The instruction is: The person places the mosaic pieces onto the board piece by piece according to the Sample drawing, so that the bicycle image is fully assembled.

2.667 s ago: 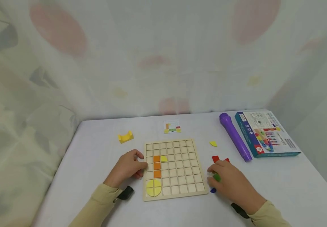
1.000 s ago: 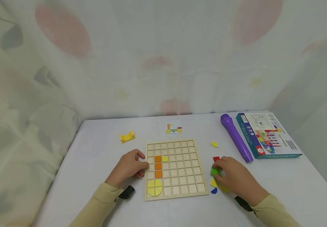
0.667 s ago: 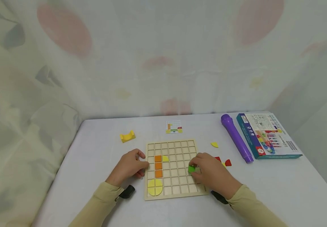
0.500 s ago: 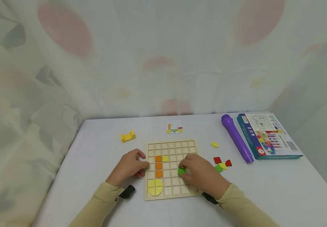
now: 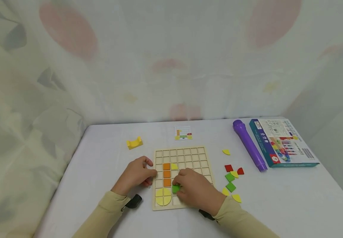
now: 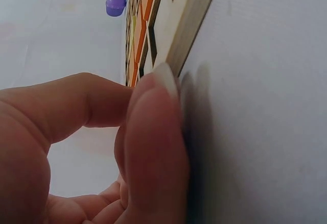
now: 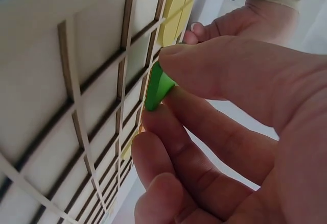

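Note:
My right hand [image 5: 193, 186] pinches a green square tile [image 5: 175, 189] between thumb and fingers over the wooden grid board [image 5: 189, 155]. In the right wrist view the green tile [image 7: 159, 85] is tilted, close to the grid cells. On the board lie a column of orange square tiles [image 5: 166, 174], a yellow quarter-circle [image 5: 174, 166] beside the top one, and a yellow circle of quarter pieces [image 5: 163, 196] at the near left corner. My left hand [image 5: 135, 175] is at the board's left edge with loosely bent fingers, its thumb [image 6: 156, 142] right at the rim.
Right of the board lie green tiles [image 5: 231, 187], red pieces [image 5: 229, 168] and yellow quarter-circles [image 5: 236, 198]. A pattern card [image 5: 183, 133] and a yellow curved block [image 5: 134, 142] are behind it. A purple stick [image 5: 250, 145] lies beside a flat box [image 5: 284, 142] at far right.
My right hand picked up a green tile from the loose pieces on the right and carried it left across the board, near the yellow circle. The left hand stayed at the board's edge.

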A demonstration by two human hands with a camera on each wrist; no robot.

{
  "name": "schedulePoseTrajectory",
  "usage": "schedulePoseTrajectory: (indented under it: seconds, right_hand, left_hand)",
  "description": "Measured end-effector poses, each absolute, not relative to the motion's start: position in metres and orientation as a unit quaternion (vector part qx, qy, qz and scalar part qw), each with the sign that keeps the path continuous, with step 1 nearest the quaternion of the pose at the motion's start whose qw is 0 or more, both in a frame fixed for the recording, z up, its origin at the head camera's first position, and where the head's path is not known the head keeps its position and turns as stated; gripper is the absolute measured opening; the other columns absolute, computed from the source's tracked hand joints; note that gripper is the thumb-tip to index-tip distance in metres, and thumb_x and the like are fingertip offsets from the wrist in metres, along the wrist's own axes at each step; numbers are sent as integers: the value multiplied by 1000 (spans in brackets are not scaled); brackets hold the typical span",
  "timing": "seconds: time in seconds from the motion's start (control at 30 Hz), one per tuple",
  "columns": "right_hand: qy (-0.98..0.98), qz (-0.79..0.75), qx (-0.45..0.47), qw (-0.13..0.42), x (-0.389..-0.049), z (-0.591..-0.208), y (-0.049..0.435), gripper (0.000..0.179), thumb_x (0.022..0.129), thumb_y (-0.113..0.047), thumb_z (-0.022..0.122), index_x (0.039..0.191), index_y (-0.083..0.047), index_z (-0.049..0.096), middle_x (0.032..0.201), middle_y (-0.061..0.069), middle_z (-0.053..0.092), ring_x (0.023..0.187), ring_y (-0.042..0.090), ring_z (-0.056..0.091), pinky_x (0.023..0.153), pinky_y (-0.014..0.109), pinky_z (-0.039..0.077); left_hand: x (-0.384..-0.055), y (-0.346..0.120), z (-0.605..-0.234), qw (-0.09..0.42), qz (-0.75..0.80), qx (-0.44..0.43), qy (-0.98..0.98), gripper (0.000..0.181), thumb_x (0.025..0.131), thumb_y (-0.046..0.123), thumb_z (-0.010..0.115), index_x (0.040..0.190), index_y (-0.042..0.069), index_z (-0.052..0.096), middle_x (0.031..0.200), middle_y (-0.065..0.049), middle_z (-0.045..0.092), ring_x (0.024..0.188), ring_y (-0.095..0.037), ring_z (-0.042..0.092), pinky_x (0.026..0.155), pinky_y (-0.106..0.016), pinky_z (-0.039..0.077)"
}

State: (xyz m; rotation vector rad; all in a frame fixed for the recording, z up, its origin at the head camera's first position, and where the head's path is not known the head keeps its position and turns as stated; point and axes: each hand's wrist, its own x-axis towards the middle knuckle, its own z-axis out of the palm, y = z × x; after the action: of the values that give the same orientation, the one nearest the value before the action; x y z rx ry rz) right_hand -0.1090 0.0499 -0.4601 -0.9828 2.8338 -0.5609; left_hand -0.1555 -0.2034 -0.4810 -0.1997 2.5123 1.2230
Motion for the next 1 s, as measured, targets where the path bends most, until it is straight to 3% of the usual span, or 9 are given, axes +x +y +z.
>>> schedulePoseTrajectory:
  seconds: [1.0]
  right_hand:
    - [930,-154,-333,28,-105,-465,46,20,88,-14,83,108,-18,82,97,-8,68,90,7,56,73,22,52]
  left_hand:
    - [-154,-201,-480,172,441,-78,878,32,88,18,79,114,8,62,67,-9,70,55,-19,69,56,-31,59]
